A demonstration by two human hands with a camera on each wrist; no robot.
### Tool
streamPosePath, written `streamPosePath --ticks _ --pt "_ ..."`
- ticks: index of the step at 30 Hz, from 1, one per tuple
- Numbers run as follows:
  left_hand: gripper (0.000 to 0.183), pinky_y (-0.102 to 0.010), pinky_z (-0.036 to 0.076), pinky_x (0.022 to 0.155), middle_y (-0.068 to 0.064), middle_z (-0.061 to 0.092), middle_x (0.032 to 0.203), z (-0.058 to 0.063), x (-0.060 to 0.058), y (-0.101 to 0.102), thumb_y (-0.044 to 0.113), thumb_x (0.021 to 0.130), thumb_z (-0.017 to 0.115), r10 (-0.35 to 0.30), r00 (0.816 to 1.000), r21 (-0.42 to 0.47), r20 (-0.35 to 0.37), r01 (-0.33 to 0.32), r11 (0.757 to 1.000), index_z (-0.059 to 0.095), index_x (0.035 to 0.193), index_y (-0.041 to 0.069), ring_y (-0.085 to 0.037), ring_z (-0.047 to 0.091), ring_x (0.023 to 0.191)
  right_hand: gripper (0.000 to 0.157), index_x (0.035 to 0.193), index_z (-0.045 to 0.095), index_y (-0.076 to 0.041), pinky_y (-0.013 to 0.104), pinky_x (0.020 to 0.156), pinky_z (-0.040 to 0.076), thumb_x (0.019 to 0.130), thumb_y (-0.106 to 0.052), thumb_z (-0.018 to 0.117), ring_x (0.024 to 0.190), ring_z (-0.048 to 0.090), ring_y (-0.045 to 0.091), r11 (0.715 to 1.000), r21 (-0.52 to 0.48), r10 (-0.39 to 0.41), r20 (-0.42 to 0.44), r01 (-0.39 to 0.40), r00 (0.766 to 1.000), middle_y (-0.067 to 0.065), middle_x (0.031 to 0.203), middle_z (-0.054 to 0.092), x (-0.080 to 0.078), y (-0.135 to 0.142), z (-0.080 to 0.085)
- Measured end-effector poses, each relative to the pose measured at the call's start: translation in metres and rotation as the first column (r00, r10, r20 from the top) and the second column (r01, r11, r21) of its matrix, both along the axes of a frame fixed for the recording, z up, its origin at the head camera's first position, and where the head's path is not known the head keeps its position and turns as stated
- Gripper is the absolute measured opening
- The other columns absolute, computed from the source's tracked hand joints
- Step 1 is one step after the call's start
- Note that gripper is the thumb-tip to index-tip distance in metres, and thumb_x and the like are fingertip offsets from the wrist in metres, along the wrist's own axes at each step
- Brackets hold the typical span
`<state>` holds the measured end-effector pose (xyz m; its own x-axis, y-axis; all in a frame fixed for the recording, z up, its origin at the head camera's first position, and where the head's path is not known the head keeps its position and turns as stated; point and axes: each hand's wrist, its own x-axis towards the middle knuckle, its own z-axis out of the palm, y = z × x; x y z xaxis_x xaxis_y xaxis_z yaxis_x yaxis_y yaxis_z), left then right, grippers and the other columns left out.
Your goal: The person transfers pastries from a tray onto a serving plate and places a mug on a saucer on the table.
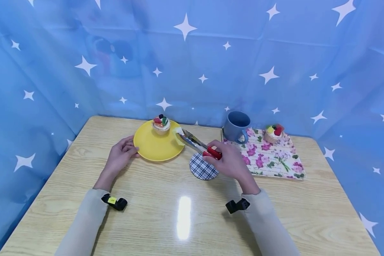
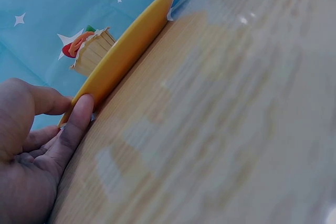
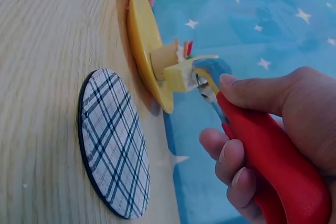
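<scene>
My left hand (image 1: 123,153) pinches the left rim of a yellow plate (image 1: 153,147), its thumb against the rim in the left wrist view. On the plate's far part stands a cupcake (image 1: 161,125) with white cream and colourful fruit-like toppings. Red-handled metal tongs (image 3: 273,156) are gripped in my right hand (image 1: 228,160). Their tips hold a yellow and white layered cake slice (image 3: 179,77). In the head view the slice overlaps the plate's right edge; the left wrist view shows it raised above plate level.
Just below the tongs lies a round plaid coaster (image 1: 201,170). To the right, a flowered tray (image 1: 278,170) carries a blue mug (image 1: 235,126) and another fruit-topped cupcake (image 1: 273,134). A blue curtain with white stars (image 1: 185,71) hangs behind the wooden table (image 1: 147,213).
</scene>
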<state>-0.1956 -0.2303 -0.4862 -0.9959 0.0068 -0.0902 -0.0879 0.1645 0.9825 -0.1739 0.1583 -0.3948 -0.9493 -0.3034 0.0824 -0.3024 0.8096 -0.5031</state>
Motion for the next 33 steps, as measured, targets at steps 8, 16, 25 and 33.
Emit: streamPosePath --ticks 8,16,25,33 --pt "0.062 -0.024 0.067 0.084 -0.015 0.057 0.121 0.001 0.000 -0.003 0.013 0.103 0.062 -0.005 1.000 0.000 -0.007 0.005 1.000 0.036 0.159 0.011 -0.006 0.071 0.085 0.043 0.123 0.068 -0.019 0.030 0.067 0.058 0.089 -0.043 0.079 0.085 0.061 0.023 0.996 0.095 -0.003 -0.002 0.003 1.000 0.007 0.099 0.074 -0.006 -0.015 0.002" --pt "0.063 -0.024 0.067 0.084 -0.015 0.057 0.122 0.000 -0.001 -0.002 0.014 0.103 0.062 -0.004 1.000 0.004 -0.005 0.004 1.000 0.035 0.160 0.012 -0.006 0.071 0.085 0.046 0.125 0.067 -0.017 0.031 0.067 0.059 0.089 -0.044 0.079 0.083 0.064 0.022 0.988 0.153 0.022 0.011 -0.023 1.000 0.007 0.098 0.074 -0.013 -0.025 0.000" --pt "0.061 -0.024 0.067 0.083 -0.014 0.058 0.119 -0.003 -0.002 -0.002 0.013 0.103 0.061 0.001 1.000 -0.003 -0.006 -0.001 1.000 0.036 0.159 0.010 -0.006 0.070 0.084 0.044 0.123 0.068 -0.017 0.026 0.059 0.052 0.089 -0.042 0.079 0.074 0.060 0.019 0.985 0.170 0.032 0.017 -0.034 0.999 0.004 0.088 0.071 -0.019 -0.031 -0.008" --pt "0.062 -0.023 0.067 0.083 -0.013 0.058 0.119 0.000 -0.002 -0.001 0.012 0.103 0.062 0.009 1.000 -0.002 0.002 -0.009 1.000 0.036 0.159 0.010 -0.005 0.070 0.084 0.046 0.122 0.067 -0.015 0.027 0.057 0.048 0.088 -0.043 0.080 0.070 0.058 0.019 0.991 0.132 0.026 0.041 -0.031 0.999 0.004 0.085 0.069 -0.012 -0.027 -0.006"
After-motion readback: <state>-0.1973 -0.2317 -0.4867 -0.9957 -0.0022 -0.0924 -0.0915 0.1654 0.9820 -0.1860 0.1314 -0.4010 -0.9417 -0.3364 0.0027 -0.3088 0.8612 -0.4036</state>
